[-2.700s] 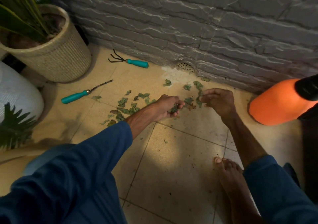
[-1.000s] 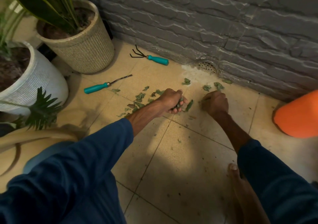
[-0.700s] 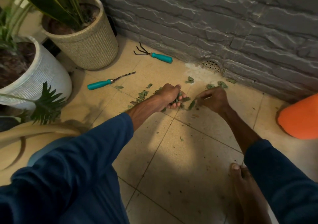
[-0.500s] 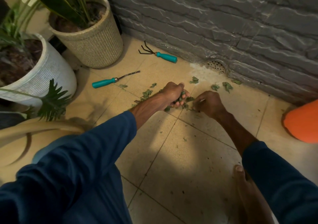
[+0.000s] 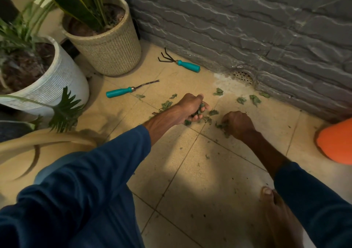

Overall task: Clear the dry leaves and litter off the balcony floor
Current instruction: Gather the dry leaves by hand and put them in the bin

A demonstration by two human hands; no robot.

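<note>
Since a moment ago the right hand (image 5: 237,124) has dropped from beside the left onto the balcony floor (image 5: 190,171), its grip curled down over a few dry leaves (image 5: 221,125), while the left hand (image 5: 192,107) stays fisted around a gathered bunch (image 5: 198,112). From the head view, that bunch looks overfull; bits could slip out between the fingers. Strays near the wall drain (image 5: 242,76) might get missed, and brittle leaves may crumble into specks.
</note>
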